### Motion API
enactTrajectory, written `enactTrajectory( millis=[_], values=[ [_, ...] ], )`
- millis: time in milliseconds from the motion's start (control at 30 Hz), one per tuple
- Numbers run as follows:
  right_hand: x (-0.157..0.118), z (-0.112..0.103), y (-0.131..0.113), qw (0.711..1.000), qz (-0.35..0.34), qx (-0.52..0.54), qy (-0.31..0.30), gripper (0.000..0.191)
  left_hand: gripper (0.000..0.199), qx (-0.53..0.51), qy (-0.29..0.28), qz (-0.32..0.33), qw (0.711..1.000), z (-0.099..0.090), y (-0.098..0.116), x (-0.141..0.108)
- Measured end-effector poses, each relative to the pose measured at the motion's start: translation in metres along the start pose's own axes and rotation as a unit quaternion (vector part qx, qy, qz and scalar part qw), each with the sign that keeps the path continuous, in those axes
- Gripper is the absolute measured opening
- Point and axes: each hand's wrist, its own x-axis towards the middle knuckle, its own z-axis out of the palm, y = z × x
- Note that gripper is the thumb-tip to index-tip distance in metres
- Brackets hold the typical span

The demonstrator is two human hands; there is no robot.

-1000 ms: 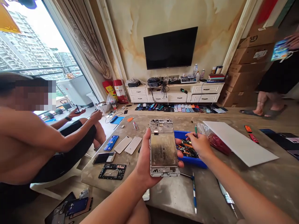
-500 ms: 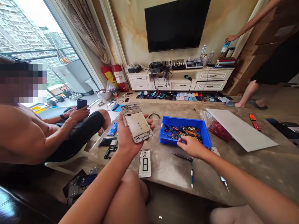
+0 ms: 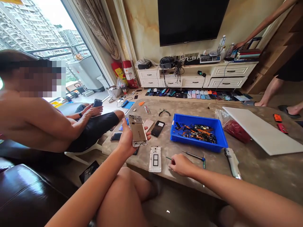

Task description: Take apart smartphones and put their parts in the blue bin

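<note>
Left of center, the left hand curls around a stripped smartphone frame. At lower center, beside a white phone back cover, the right hand pinches a slim green tool. Center right sits a blue bin.

The right hand had drawn the thin green tool from over the blue tray to its near side; the left hand had carried the phone frame away to its left.
</note>
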Motion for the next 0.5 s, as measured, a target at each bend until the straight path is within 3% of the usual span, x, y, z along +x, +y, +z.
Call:
enactTrajectory(
  millis=[200,367,500],
  values=[
    [0.019,0.018,-0.038,0.999,0.026,-0.020,-0.005,0.033,0.078,0.019,0.030,-0.014,0.999,-0.030,-0.005,-0.001],
    [0.024,0.027,-0.038,0.998,0.062,-0.026,-0.009,0.031,0.076,0.012,0.036,-0.018,0.999,-0.045,0.000,-0.001],
    [0.024,0.028,-0.036,0.996,0.083,-0.023,-0.004,0.031,0.074,-0.004,0.026,-0.027,0.999,-0.045,0.001,-0.002]
  ],
)
